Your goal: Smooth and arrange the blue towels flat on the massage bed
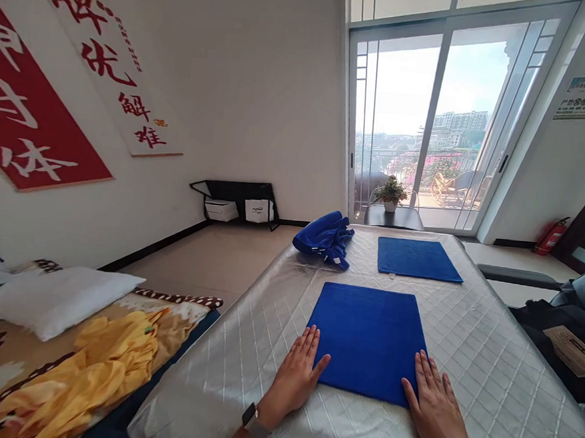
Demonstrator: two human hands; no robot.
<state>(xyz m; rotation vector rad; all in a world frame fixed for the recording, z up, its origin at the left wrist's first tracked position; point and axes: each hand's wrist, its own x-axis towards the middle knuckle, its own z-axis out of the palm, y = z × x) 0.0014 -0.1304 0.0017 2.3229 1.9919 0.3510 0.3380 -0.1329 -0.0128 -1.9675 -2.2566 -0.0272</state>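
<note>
Bright daylight from the glass door (429, 122); edges bend outward.

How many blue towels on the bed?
3. Near towel, folded flat, with the left hand and right hand at its front corners; far towel, folded flat behind it; heap, crumpled, back left. The heap may hide more.

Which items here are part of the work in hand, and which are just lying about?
In hand: left hand and right hand flat on the near folded blue towel; far folded blue towel; crumpled blue towels.
Lying about: yellow cloth, white pillow, potted plant, fire extinguisher.
</note>
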